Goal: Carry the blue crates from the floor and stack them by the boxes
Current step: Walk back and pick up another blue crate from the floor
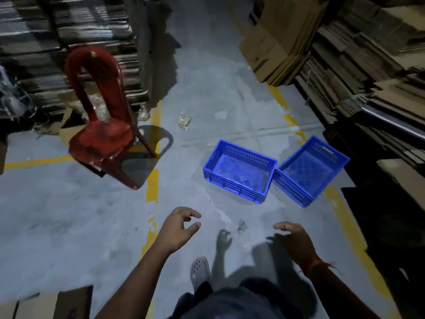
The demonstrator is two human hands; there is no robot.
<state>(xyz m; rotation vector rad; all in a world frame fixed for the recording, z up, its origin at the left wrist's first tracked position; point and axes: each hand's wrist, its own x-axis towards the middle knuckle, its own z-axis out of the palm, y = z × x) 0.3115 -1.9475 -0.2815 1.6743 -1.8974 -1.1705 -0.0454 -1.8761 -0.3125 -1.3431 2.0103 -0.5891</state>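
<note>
Two empty blue plastic crates rest on the grey floor ahead of me and to the right. The nearer crate (pixel 239 183) lies just beyond my hands; the second crate (pixel 296 187) touches its right side, turned at an angle. My left hand (pixel 178 229) hovers over the floor short of the nearer crate, fingers curled and apart, holding nothing. My right hand (pixel 293 238) is held out on the right, below the second crate, fingers spread and empty. Neither hand touches a crate.
A red plastic chair (pixel 101 139) stands to the left. Flattened cardboard boxes (pixel 345 54) are piled high along the right side, more stacks (pixel 69 26) at the back left. Yellow lines (pixel 153 185) mark the floor. Plastic scraps (pixel 183 121) lie about. A cardboard box (pixel 46 305) sits bottom left.
</note>
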